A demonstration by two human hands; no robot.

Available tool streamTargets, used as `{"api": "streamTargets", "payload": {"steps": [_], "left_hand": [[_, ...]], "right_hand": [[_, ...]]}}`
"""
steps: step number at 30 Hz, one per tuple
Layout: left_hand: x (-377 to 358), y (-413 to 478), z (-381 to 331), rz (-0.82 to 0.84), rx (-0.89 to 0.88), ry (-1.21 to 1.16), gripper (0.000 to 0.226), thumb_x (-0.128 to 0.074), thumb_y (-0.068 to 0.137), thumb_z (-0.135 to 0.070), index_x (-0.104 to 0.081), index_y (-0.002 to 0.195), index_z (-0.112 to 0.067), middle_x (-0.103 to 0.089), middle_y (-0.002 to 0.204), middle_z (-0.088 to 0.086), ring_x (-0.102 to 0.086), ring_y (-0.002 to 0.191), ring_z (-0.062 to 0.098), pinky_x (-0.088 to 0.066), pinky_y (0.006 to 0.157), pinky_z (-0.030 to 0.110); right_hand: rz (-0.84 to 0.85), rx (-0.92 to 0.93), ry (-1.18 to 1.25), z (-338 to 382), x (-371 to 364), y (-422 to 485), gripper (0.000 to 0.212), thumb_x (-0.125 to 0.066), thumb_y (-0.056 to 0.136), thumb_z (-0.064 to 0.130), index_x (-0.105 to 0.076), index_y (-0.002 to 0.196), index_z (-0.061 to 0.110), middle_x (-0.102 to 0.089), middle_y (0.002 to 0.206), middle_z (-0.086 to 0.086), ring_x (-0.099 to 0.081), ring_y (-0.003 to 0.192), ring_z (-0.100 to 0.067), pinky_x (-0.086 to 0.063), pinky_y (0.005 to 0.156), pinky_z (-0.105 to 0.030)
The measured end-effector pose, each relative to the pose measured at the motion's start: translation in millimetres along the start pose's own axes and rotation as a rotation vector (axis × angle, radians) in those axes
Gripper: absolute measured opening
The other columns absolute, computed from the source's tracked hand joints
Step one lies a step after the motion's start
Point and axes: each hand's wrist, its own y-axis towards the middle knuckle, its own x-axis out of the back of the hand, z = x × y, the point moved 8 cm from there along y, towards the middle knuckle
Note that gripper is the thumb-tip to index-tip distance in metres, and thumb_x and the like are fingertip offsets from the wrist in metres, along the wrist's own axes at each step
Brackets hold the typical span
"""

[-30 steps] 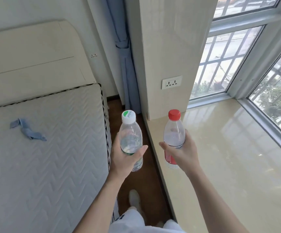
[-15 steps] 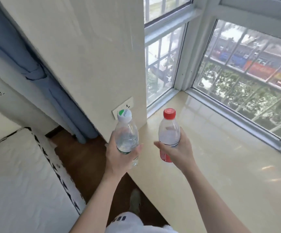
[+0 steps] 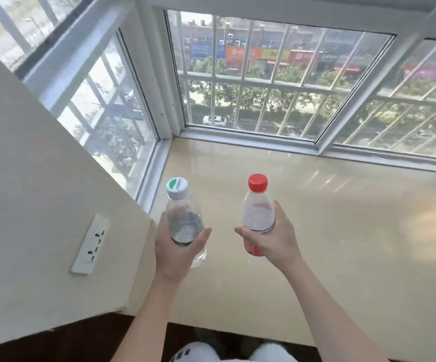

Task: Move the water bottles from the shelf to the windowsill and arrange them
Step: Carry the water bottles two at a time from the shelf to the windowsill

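Two water bottles are held up over the windowsill [image 3: 342,218]. The bottle with the white and green cap [image 3: 184,223] is gripped by the left hand [image 3: 177,246], with the fingers wrapped round its middle. The bottle with the red cap [image 3: 257,212] is gripped by the right hand [image 3: 271,241] in the same way. Both bottles are kept upright, side by side and a little apart. They are seen over the near left part of the windowsill, close to its near edge and near the wall [image 3: 42,205] on the left. Both look lifted, though it cannot be told for sure that no bottom touches the sill. No bottle is seen standing alone on the windowsill. So the carrying looks almost done, but nothing is put down yet. The bottles are left to be set down and lined up. The shelf is not seen, so it cannot be told if more bottles wait there.
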Motion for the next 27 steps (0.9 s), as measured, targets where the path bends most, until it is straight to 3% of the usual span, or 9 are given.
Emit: {"api": "streamTargets", "payload": {"steps": [3, 6, 9, 11, 16, 19, 22, 25, 27], "left_hand": [[-24.6, 6.3, 12.3, 0.060, 0.064, -0.025, 0.053, -0.085, 0.069, -0.003, -0.059, 0.113, -0.016, -0.064, 0.096, -0.027, -0.063, 0.094, -0.003, -0.046, 0.078, 0.009], [-42.4, 7.7, 28.2, 0.080, 0.146, -0.045, 0.051, -0.085, 0.070, -0.006, -0.062, 0.111, -0.025, -0.068, 0.094, -0.021, -0.066, 0.093, 0.002, -0.050, 0.079, 0.013], [-57.0, 9.9, 46.2, 0.077, 0.195, -0.037, 0.050, -0.086, 0.069, -0.005, -0.063, 0.107, -0.029, -0.070, 0.095, -0.014, -0.067, 0.093, 0.002, -0.050, 0.079, 0.014], [-66.1, 9.6, 64.2, 0.112, 0.221, -0.005, 0.049, -0.086, 0.069, -0.006, -0.062, 0.104, -0.031, -0.069, 0.094, -0.019, -0.066, 0.091, -0.001, -0.049, 0.078, 0.011], [-82.6, 23.5, 122.5, 0.118, 0.283, 0.020, 0.051, -0.086, 0.068, -0.005, -0.061, 0.105, -0.031, -0.069, 0.092, -0.026, -0.064, 0.088, -0.006, -0.046, 0.073, 0.006], [-98.3, 38.2, 159.8, 0.129, 0.302, 0.000, 0.053, -0.088, 0.066, -0.005, -0.060, 0.101, -0.033, -0.068, 0.090, -0.029, -0.063, 0.086, -0.009, -0.046, 0.071, 0.006], [-112.2, 58.7, 197.2, 0.152, 0.289, 0.016, 0.059, -0.090, 0.058, -0.025, -0.060, 0.107, -0.034, -0.069, 0.099, -0.020, -0.063, 0.094, -0.005, -0.047, 0.075, 0.008], [-121.8, 82.5, 230.8, 0.168, 0.262, 0.042, 0.062, -0.092, 0.059, -0.025, -0.059, 0.111, -0.033, -0.068, 0.102, -0.015, -0.064, 0.096, -0.001, -0.049, 0.079, 0.011], [-128.9, 97.8, 244.7, 0.193, 0.224, 0.063, 0.064, -0.092, 0.059, -0.029, -0.058, 0.114, -0.031, -0.068, 0.103, -0.016, -0.064, 0.098, 0.000, -0.049, 0.079, 0.012]], "right_hand": [[-0.082, -0.017, 0.009, -18.7, 31.5, 0.0, 0.048, -0.087, 0.072, 0.008, -0.052, 0.103, 0.019, -0.055, 0.064, -0.013, -0.047, 0.055, -0.022, -0.043, 0.050, -0.028], [-0.107, -0.048, 0.034, -41.5, 46.4, 1.4, 0.050, -0.086, 0.074, 0.008, -0.051, 0.107, 0.021, -0.057, 0.062, -0.008, -0.050, 0.056, -0.022, -0.045, 0.054, -0.029], [-0.170, -0.069, 0.041, -68.2, 53.8, 7.2, 0.054, -0.089, 0.065, 0.025, -0.055, 0.107, 0.026, -0.068, 0.077, 0.003, -0.065, 0.071, -0.020, -0.054, 0.068, -0.033], [-0.171, -0.079, 0.026, -86.2, 51.3, 12.2, 0.053, -0.089, 0.063, 0.032, -0.058, 0.106, 0.028, -0.070, 0.084, 0.003, -0.068, 0.080, -0.021, -0.055, 0.071, -0.035], [-0.172, -0.078, 0.051, -129.6, 39.2, 36.2, 0.048, -0.087, 0.073, 0.007, -0.056, 0.108, 0.014, -0.066, 0.061, -0.004, -0.062, 0.057, -0.018, -0.050, 0.059, -0.024], [-0.144, -0.105, 0.010, -161.5, 25.8, 63.5, 0.053, -0.089, 0.070, 0.017, -0.053, 0.108, 0.019, -0.066, 0.061, -0.014, -0.064, 0.059, -0.032, -0.051, 0.059, -0.036], [-0.168, -0.130, -0.032, -197.9, 17.4, 93.5, 0.059, -0.091, 0.059, 0.033, -0.054, 0.104, 0.026, -0.068, 0.070, -0.012, -0.063, 0.065, -0.033, -0.054, 0.062, -0.044], [-0.203, -0.111, -0.041, -224.7, 12.2, 122.3, 0.064, -0.091, 0.054, 0.041, -0.054, 0.104, 0.024, -0.069, 0.074, -0.010, -0.064, 0.070, -0.035, -0.056, 0.066, -0.053], [-0.216, -0.086, -0.086, -232.6, 7.8, 137.7, 0.064, -0.092, 0.054, 0.044, -0.054, 0.101, 0.025, -0.070, 0.077, -0.006, -0.065, 0.076, -0.031, -0.056, 0.073, -0.051]]}}
